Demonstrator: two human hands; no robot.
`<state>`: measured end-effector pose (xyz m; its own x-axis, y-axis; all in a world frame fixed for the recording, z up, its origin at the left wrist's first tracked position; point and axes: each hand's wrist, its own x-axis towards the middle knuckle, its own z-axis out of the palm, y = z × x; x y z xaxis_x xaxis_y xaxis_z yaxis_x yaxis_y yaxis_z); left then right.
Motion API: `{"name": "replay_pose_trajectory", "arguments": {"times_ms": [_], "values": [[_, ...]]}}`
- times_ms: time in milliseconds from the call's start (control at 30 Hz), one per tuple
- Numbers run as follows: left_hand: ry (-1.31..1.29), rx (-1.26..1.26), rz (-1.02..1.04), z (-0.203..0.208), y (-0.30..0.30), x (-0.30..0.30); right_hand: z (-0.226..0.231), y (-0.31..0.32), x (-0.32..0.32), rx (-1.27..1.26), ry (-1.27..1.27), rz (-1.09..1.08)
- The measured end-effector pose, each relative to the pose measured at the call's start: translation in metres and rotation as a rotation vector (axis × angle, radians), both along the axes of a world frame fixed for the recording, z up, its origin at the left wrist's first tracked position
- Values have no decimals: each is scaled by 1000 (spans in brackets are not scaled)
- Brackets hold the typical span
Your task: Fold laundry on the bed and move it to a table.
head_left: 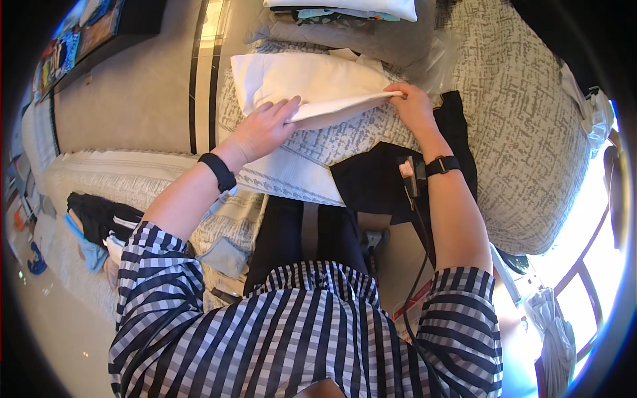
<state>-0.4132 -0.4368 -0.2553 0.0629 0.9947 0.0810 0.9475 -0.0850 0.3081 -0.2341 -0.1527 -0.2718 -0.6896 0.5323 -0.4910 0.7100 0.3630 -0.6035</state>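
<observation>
A white folded cloth (298, 78) lies across the patterned sofa seat in front of me; what kind of garment it is, I cannot tell. Its near layer is lifted into a raised flap. My left hand (264, 129) grips the left part of that flap's near edge, fingers on top. At the far right corner, my right hand (413, 111) pinches the same edge between thumb and fingers. Dark fabric (371, 176) spreads over the seat below my right wrist. A white cloth with a grey patterned border (292, 176) lies on the near side.
A stack of folded clothes (358, 10) sits beyond the cloth on a grey cushion. To the right bulges a large patterned cushion (524, 126). Black and blue clothes (99, 225) lie at the left. A cabled black device (413, 176) is by my right wrist.
</observation>
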Motion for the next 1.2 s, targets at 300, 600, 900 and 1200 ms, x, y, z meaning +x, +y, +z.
{"name": "replay_pose_trajectory", "arguments": {"times_ms": [300,600,900,1200], "values": [[-141,-186,310,15,24,-1,35,6,-13,-27,9,-81],[-910,-356,626,215,20,-40,92,2,-26,-219,324,-275],[-1160,-443,1072,311,-63,-45,199,-190,-20,-187,808,50],[-915,-520,935,400,-78,0,261,-208,-56,-32,984,335]]}}
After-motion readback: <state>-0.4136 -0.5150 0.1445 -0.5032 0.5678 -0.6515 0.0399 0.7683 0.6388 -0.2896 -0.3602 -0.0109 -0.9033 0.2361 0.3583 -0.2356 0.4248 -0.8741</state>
